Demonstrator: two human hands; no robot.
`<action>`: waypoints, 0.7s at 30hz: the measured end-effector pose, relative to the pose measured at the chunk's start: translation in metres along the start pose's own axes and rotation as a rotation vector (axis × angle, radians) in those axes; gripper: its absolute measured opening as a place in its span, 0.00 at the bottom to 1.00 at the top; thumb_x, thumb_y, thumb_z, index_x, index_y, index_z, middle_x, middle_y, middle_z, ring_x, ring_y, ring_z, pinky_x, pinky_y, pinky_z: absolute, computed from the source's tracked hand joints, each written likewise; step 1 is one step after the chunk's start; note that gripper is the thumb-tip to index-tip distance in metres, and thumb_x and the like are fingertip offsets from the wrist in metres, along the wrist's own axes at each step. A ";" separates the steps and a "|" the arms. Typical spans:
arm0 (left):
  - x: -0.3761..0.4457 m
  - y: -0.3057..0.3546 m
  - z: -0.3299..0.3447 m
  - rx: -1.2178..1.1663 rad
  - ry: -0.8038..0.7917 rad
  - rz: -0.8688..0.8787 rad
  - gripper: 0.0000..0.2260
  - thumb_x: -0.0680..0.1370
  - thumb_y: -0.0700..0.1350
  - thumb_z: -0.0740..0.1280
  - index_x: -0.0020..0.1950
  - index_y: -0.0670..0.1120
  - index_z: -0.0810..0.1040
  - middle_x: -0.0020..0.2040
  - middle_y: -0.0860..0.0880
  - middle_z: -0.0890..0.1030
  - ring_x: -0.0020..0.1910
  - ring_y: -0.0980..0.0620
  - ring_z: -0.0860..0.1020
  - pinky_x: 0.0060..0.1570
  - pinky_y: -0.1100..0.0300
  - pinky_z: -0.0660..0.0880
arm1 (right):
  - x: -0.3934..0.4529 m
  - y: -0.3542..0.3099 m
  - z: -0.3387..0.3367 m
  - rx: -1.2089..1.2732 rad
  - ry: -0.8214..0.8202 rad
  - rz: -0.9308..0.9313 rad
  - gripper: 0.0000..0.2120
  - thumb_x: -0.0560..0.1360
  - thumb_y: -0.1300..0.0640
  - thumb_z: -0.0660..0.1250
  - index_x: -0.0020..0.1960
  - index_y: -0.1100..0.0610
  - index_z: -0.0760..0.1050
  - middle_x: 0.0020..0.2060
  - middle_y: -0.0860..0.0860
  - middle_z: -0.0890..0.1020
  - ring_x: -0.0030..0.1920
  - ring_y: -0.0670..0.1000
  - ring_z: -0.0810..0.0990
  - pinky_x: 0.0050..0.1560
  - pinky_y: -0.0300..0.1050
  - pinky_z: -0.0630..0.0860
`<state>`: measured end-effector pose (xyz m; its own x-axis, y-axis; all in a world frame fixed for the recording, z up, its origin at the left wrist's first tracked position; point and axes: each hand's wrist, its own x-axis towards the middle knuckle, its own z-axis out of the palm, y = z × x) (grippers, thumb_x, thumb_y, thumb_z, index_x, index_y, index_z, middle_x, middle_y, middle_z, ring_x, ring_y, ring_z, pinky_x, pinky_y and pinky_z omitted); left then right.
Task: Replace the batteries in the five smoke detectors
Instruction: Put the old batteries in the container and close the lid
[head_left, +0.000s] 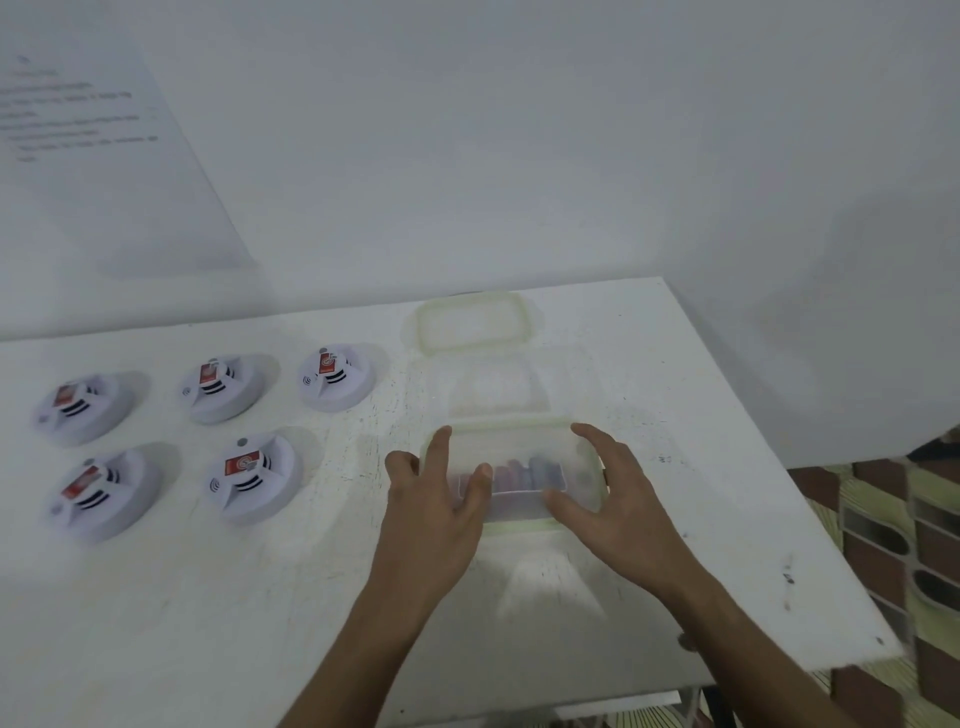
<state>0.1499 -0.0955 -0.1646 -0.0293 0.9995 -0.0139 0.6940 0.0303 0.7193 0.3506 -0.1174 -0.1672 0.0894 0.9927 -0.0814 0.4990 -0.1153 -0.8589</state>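
We found five smoke detectors on the left half of the white bench (675, 364), in two rows. The far row held three (78, 408) (221, 387) (337, 375); the near row held two (101, 493) (252, 475). Each was white and round with a red label on top. To their right, the left hand (436, 499) rested on the left side of a clear plastic container (582, 467), fingers spread and only loosely bent. We saw reddish and dark batteries (524, 473) inside it, blurred. The right hand (610, 491) lay against the container's right side, fingers likewise extended. Beyond the container lay a clear lid (470, 322) with a greenish rim. A printed sheet (93, 135) hung on the far left wall, illegible.
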 end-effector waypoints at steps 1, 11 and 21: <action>0.000 -0.001 -0.002 0.006 -0.010 0.007 0.29 0.77 0.64 0.59 0.76 0.58 0.56 0.56 0.53 0.60 0.50 0.56 0.73 0.48 0.66 0.69 | -0.001 0.001 -0.003 -0.007 -0.018 -0.002 0.35 0.74 0.48 0.73 0.75 0.40 0.59 0.65 0.37 0.66 0.64 0.40 0.66 0.59 0.36 0.63; -0.005 -0.005 -0.006 -0.142 0.068 0.010 0.36 0.70 0.65 0.68 0.75 0.57 0.61 0.59 0.54 0.68 0.52 0.83 0.60 0.42 0.74 0.63 | 0.002 0.002 -0.010 0.113 -0.050 -0.018 0.32 0.74 0.51 0.75 0.71 0.35 0.63 0.66 0.30 0.67 0.66 0.37 0.70 0.68 0.48 0.72; -0.005 -0.010 -0.002 -0.189 0.044 -0.014 0.31 0.73 0.64 0.67 0.74 0.60 0.62 0.61 0.54 0.67 0.54 0.84 0.60 0.41 0.78 0.66 | 0.039 0.004 -0.001 0.174 -0.077 -0.053 0.24 0.76 0.49 0.72 0.69 0.36 0.68 0.66 0.31 0.72 0.64 0.32 0.71 0.61 0.31 0.67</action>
<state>0.1421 -0.1007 -0.1703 -0.0717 0.9974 0.0026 0.5460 0.0371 0.8370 0.3576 -0.0793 -0.1735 -0.0029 0.9978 -0.0670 0.3445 -0.0619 -0.9368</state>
